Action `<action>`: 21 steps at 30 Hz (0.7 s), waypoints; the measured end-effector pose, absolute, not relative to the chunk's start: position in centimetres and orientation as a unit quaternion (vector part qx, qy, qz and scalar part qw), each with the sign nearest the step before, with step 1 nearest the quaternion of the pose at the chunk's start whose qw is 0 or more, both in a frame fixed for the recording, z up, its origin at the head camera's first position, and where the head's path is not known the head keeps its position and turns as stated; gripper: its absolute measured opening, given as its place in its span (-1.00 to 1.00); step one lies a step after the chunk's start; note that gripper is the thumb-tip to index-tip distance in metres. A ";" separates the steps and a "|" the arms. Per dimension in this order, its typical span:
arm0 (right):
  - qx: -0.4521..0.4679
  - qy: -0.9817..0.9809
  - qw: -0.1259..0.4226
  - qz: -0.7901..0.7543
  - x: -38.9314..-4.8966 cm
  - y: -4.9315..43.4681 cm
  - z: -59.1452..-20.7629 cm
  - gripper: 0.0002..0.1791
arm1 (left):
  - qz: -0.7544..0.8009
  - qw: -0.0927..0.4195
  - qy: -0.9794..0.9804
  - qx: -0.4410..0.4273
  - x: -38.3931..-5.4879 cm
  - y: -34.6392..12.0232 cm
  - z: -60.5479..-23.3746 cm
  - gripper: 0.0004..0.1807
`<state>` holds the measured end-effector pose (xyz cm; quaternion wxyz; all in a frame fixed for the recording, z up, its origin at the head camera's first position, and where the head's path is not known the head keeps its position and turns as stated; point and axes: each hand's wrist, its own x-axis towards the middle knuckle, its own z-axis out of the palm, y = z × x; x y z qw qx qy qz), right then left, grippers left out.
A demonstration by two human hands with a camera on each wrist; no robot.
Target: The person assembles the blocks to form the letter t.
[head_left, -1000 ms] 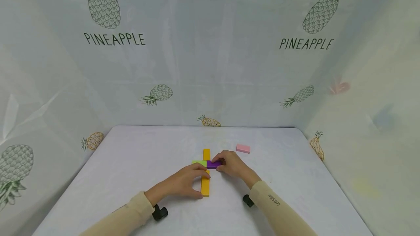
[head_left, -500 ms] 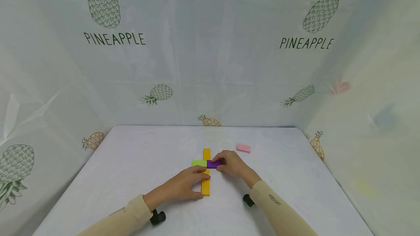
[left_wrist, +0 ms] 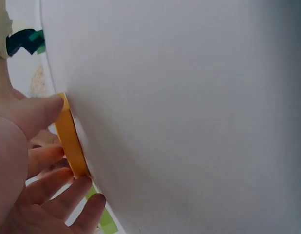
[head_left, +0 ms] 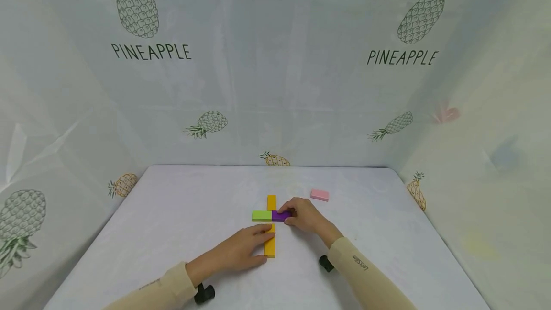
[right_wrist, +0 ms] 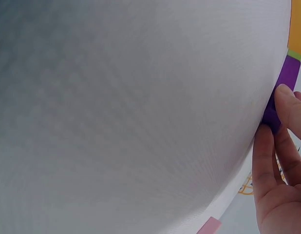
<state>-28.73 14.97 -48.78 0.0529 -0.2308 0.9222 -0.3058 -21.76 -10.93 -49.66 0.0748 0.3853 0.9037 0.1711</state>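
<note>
My right hand (head_left: 305,215) pinches the purple block (right_wrist: 287,73) between thumb and fingers. The purple block's left end meets a light green block (head_left: 261,215), and both lie flat in one row. Nearer to me, my left hand (head_left: 244,249) holds a yellow block (head_left: 269,248) lengthwise, thumb at its near end and fingertips at its far end. In the left wrist view the same thumb and fingers span this yellow block. Beyond the row, a second yellow block (head_left: 271,202) points away from me, its near end by the green and purple blocks.
A pink block (head_left: 320,195) lies apart at the back right of the white table (head_left: 193,195). Pineapple-printed curtains (head_left: 275,85) hang behind the table and along its sides. A dark wrist camera (head_left: 204,294) sits under the left wrist.
My left hand has drawn slightly toward me, its fingers leaving the green block's edge so more of that block shows. The right hand and the blocks look unmoved.
</note>
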 end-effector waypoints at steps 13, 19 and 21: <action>-0.234 0.924 0.049 -0.298 -28.7 15.0 -48.9 -0.74 | 0.177 0.056 0.898 0.399 -20.9 -10.6 -48.8 -0.41; -0.238 0.923 0.048 -0.298 -28.7 15.0 -48.8 -0.73 | 0.178 0.049 0.897 0.401 -20.8 -10.4 -48.5 -0.42; -0.234 0.924 0.050 -0.299 -28.7 15.0 -48.8 -0.73 | 0.178 0.047 0.897 0.402 -20.8 -10.3 -48.6 -0.42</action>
